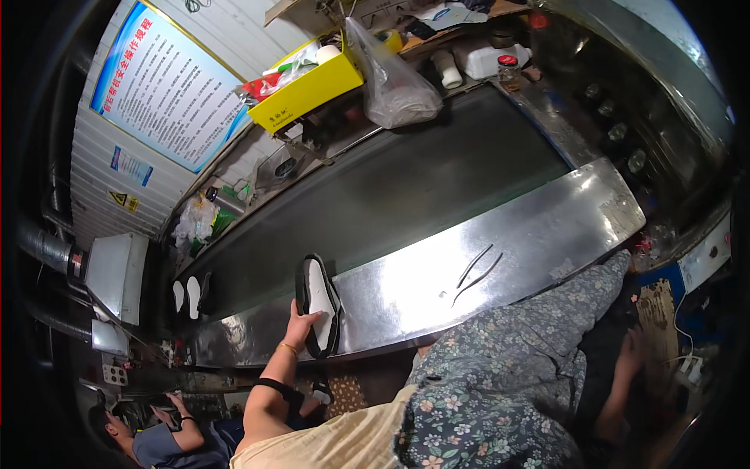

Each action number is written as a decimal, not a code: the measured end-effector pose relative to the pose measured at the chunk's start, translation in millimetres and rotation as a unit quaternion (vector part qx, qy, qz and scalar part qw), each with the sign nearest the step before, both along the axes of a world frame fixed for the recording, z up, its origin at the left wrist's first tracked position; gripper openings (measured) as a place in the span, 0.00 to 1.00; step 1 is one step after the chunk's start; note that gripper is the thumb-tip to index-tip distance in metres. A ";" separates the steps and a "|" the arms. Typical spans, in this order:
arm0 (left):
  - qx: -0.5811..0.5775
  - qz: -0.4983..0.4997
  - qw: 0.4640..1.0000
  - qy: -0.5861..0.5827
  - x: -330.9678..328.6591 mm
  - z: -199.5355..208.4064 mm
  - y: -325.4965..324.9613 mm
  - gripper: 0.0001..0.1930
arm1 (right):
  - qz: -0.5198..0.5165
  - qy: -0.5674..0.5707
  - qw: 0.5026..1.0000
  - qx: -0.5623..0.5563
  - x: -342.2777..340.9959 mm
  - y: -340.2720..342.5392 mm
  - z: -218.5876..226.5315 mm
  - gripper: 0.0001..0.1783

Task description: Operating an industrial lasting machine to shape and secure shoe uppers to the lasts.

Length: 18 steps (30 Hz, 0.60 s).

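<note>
My left hand [297, 327] grips the side of a black shoe piece [319, 293], its thumb lying over the white, sole-shaped middle. That shoe piece stands out over the black conveyor belt [406, 180] and the bare metal ledge [375, 305] along its near side. Down at the far right, my right hand [630, 353] hangs low beside my floral apron [500, 359], away from the belt. It is dim and blurred, so its fingers cannot be made out. Two thin, dark, curved strips [476, 270] rest on the ledge to the right of the shoe piece.
More shoe pieces [193, 297] with white middles lie at the belt's left end. Behind the belt are a yellow box [308, 86], a clear plastic bag [398, 98] and a red-lidded jar [508, 72]. Another person [168, 438] works at lower left.
</note>
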<state>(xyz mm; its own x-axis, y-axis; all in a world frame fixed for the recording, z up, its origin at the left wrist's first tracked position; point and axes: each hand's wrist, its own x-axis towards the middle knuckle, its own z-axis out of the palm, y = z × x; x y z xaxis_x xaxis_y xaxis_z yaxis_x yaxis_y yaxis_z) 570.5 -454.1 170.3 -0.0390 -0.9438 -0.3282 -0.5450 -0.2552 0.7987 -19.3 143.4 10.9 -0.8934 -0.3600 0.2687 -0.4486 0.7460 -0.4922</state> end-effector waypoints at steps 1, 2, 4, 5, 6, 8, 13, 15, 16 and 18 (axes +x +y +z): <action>0.003 -0.012 1.000 0.007 -13.7 1.1 9.4 0.54 | -0.023 -0.028 0.998 -0.058 -0.7 6.6 1.2 0.10; 0.006 -0.019 1.000 0.022 -34.6 10.8 21.4 0.51 | -0.040 -0.021 0.997 -0.059 7.0 0.8 16.7 0.10; 0.028 -0.046 0.990 0.133 -67.8 17.2 32.2 0.47 | -0.063 -0.100 0.971 -0.208 11.5 -14.2 34.5 0.09; 0.070 -0.061 0.978 0.187 -98.3 30.6 49.7 0.43 | -0.027 -0.116 0.964 -0.238 28.0 -45.1 80.9 0.10; 0.077 -0.103 0.964 0.235 -133.1 42.8 65.2 0.41 | 0.008 -0.154 0.952 -0.265 38.1 -74.0 116.0 0.10; 0.093 -0.184 0.933 0.295 -203.3 73.0 110.5 0.41 | 0.092 -0.218 0.939 -0.251 54.3 -126.4 187.1 0.11; 0.021 -0.515 0.820 0.250 -337.4 79.5 189.6 0.53 | 0.249 -0.262 0.838 -0.409 59.1 -196.8 274.9 0.34; 0.029 -0.669 0.714 0.204 -375.4 101.0 212.3 0.56 | 0.196 -0.067 0.914 -0.350 56.0 -191.4 287.8 0.25; 0.042 -0.712 0.660 0.236 -392.4 96.7 217.8 0.56 | 0.134 -0.026 0.930 -0.342 57.3 -181.1 291.4 0.21; 0.080 -0.784 0.551 0.274 -434.9 79.2 223.7 0.58 | 0.060 -0.018 0.947 -0.316 66.4 -152.9 280.8 0.16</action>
<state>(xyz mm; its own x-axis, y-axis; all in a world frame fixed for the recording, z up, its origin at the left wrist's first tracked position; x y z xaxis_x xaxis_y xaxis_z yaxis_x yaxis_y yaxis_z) 135.6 -230.4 249.5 -0.9005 0.4300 0.0650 0.1167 0.0950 0.9886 47.1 -9.5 291.7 -0.8692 -0.2363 0.4344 -0.4856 0.2415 -0.8402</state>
